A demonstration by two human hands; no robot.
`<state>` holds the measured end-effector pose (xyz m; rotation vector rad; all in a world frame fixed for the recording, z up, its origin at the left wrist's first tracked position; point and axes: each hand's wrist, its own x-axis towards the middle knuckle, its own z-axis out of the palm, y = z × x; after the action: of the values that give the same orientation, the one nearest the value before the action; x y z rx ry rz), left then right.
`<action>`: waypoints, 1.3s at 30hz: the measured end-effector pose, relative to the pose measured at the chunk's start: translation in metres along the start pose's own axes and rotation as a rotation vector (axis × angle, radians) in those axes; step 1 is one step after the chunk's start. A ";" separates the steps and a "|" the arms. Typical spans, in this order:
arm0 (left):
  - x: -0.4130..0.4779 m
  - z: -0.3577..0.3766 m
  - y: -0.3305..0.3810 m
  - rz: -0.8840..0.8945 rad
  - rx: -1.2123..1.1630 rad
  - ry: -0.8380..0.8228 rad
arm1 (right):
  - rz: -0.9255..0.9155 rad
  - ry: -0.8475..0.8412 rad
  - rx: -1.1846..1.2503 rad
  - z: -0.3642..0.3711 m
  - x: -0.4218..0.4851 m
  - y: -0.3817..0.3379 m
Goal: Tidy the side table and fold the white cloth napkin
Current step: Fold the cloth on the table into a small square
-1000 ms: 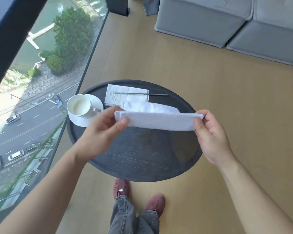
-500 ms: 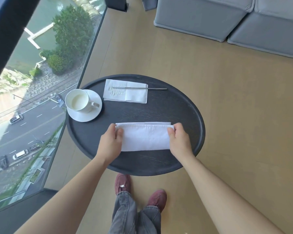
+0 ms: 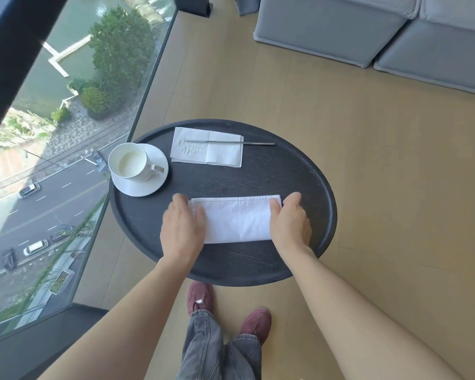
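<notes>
The white cloth napkin (image 3: 236, 220) lies flat as a folded rectangle on the near half of the round black side table (image 3: 313, 174). My left hand (image 3: 183, 229) covers its left end, palm down with the fingers curled over the edge. On the right end sits my right hand (image 3: 290, 226), thumb on top of the cloth and fingers wrapped around the edge. Both hands hold the cloth against the tabletop.
A white cup (image 3: 129, 161) on a saucer (image 3: 148, 187) stands at the table's left edge. A paper napkin (image 3: 209, 149) with a thin metal stick (image 3: 247, 143) across it lies at the back. A glass wall runs on the left, and grey sofas (image 3: 368, 28) stand beyond.
The cloth came down from mid-air onto the table, folded shorter. My hands then moved from its far corners outward onto its two ends.
</notes>
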<state>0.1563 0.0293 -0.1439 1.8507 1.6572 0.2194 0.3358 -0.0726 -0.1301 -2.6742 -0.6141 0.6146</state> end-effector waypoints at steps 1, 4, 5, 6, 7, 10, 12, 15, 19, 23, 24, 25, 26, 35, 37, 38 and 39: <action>-0.001 0.001 -0.002 0.033 0.008 0.081 | 0.033 0.025 0.045 -0.001 -0.002 0.001; -0.017 0.007 -0.001 0.224 0.025 0.228 | 0.097 0.041 0.070 -0.003 -0.013 0.006; -0.026 0.011 0.001 0.332 0.055 0.185 | 0.093 0.023 0.036 -0.003 -0.017 0.008; -0.033 0.017 0.002 0.436 0.099 0.108 | 0.085 0.001 -0.009 -0.001 -0.020 0.010; -0.039 0.024 0.003 0.514 0.154 0.016 | 0.079 -0.021 -0.053 0.001 -0.023 0.010; -0.043 0.042 0.002 0.574 0.300 -0.179 | 0.094 -0.067 -0.115 0.004 -0.026 0.007; -0.039 0.051 -0.001 0.535 0.366 -0.239 | 0.128 -0.093 -0.089 0.004 -0.022 0.005; -0.037 0.057 -0.004 0.539 0.457 -0.246 | 0.171 -0.158 0.023 0.002 -0.012 0.008; -0.035 0.056 0.001 0.535 0.509 -0.254 | 0.112 -0.191 0.182 -0.004 -0.010 0.014; -0.034 0.061 0.012 0.526 0.501 -0.255 | -0.019 -0.123 0.290 -0.014 -0.018 0.015; -0.034 0.063 0.016 0.527 0.496 -0.256 | -0.057 -0.104 0.302 -0.017 -0.019 0.015; -0.033 0.065 0.020 0.526 0.497 -0.262 | -0.090 -0.086 0.307 -0.019 -0.020 0.014; -0.033 0.067 0.023 0.524 0.499 -0.274 | -0.120 -0.067 0.307 -0.021 -0.021 0.013; -0.010 0.017 -0.021 0.571 0.428 -0.179 | -0.188 0.050 0.327 -0.027 -0.037 -0.022; -0.006 0.009 -0.038 0.532 0.446 -0.201 | -0.219 0.059 0.313 -0.021 -0.044 -0.037; -0.004 0.008 -0.044 0.527 0.455 -0.226 | -0.238 0.061 0.302 -0.015 -0.048 -0.045; -0.003 0.008 -0.047 0.527 0.462 -0.250 | -0.257 0.057 0.288 -0.009 -0.053 -0.053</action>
<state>0.1209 0.0245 -0.1748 2.5246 1.0818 -0.1919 0.2798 -0.0544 -0.0834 -2.2914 -0.7734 0.5093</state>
